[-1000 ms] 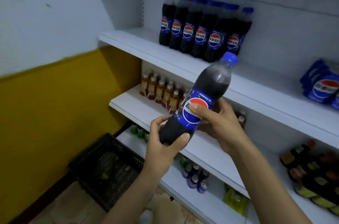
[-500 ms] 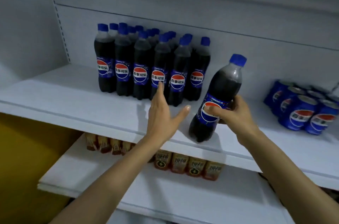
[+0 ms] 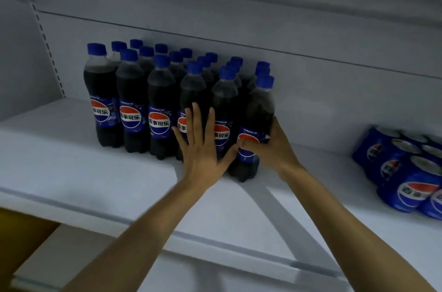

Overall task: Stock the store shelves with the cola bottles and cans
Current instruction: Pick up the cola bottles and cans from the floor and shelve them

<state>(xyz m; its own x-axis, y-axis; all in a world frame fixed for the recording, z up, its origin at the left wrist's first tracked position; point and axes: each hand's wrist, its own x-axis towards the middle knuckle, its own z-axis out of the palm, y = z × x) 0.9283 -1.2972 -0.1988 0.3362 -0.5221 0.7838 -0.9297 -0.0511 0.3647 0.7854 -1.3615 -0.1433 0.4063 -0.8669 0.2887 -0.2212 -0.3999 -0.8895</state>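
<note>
Eighteen bottles [image 3: 134,90] stand on the shelf [image 3: 83,184], counted by their blue caps: six across the front and three deep. They are clear plastic with rounded shoulders, dark cola inside, ribbed screw caps and glossy blue labels bearing a red, white and blue disc.

The right hand [image 3: 275,150] grips the end bottle [image 3: 259,105], the sixth in the front row. Its thumb is curled across the label and its fingers [image 3: 275,127] wrap the far side. This bottle is upright with its base on the shelf, hard against the fifth bottle.

The left hand [image 3: 201,148] is flat, with straight, slightly spread fingers [image 3: 196,119] pressed against the fronts of the fourth and fifth bottles. Its thumb reaches toward the right thumb, almost touching it. Three front bottles stand clear to the left of these fingers.

Well to the right of the right fingers lies a cluster of cans [image 3: 406,177]. They are blue metal cylinders with silvery tops and the same disc logo. Four labels face forward, but blur and the frame edge hide the full count.

The shelf is smooth white board with a rounded front lip. A second white shelf [image 3: 215,275] shows below the forearms.
</note>
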